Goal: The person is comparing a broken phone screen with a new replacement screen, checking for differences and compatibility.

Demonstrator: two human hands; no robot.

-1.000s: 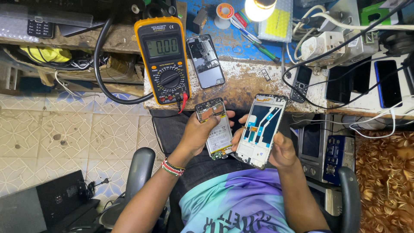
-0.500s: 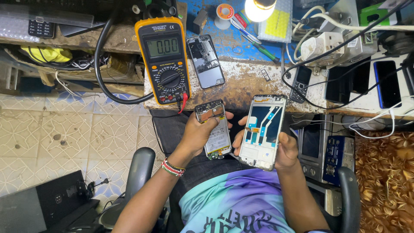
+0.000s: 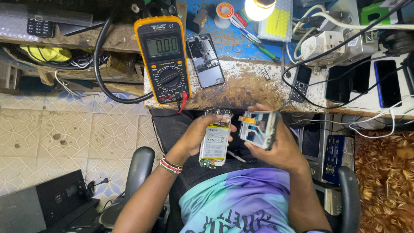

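Gripping an opened phone body (image 3: 214, 144) in the left hand (image 3: 196, 140) and a screen frame (image 3: 258, 129) in the right hand (image 3: 280, 149), the person holds both just below the tabletop (image 3: 246, 88) edge, beside the multimeter (image 3: 164, 58), over the lap.

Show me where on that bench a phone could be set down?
The stained strip between the opened phone and the small keypad phone is bare. The blue area by the lamp and the right end with dark phones are crowded.

Phone repair workshop: multimeter (image 3: 165, 60), solder spool (image 3: 224, 9), opened phones (image 3: 205, 60) on worn bench (image 3: 250, 88).
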